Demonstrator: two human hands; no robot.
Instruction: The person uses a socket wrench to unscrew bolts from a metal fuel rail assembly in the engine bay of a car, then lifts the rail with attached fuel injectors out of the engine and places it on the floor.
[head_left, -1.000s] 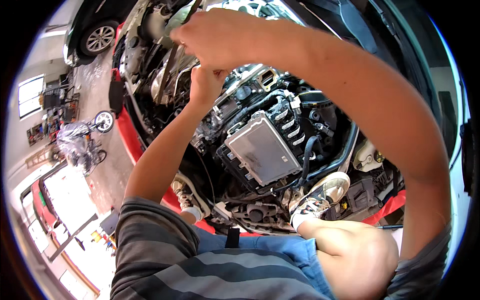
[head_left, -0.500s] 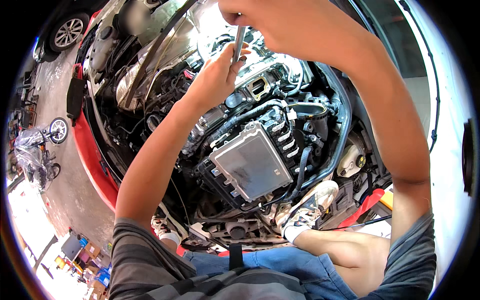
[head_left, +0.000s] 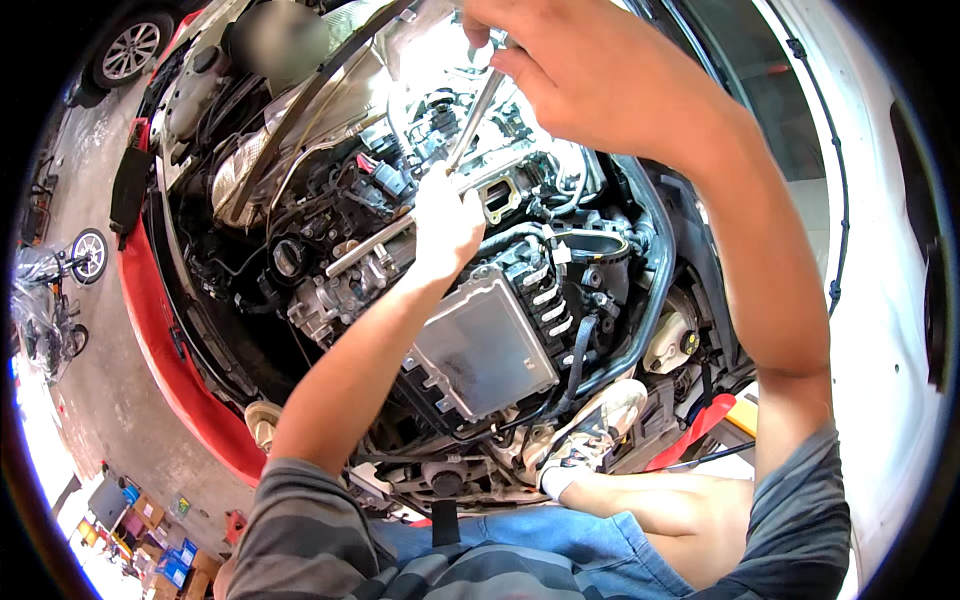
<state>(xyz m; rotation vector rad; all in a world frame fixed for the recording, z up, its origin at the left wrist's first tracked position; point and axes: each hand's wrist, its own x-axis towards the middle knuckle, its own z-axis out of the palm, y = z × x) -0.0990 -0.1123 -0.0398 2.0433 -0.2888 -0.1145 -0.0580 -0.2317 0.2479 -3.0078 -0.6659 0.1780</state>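
My left hand (head_left: 450,222) is closed round the lower end of a slim silver metal rod (head_left: 478,118) over the middle of the engine (head_left: 400,290). The rod slants up and to the right from that fist. At its upper end my right hand (head_left: 555,70) pinches it between thumb and fingers; the grip is partly lost in glare. A pale straight bar (head_left: 370,246) runs to the lower left of my left hand; whether it belongs to the rod or the engine I cannot tell. Close below my left forearm lies a flat silver module (head_left: 485,345).
My shoe (head_left: 600,425) stands within the bay at the right. A black hose (head_left: 655,270) curves past the open intake duct (head_left: 600,243). The red bumper edge (head_left: 165,370) bounds the left. A bicycle-like vehicle under plastic (head_left: 45,300) and boxes (head_left: 165,570) stand beyond on the floor.
My left hand has moved down and slightly right, closer to the silver module. The rod now leans more to the right. My right hand has shifted slightly right and down. The view has shifted too.
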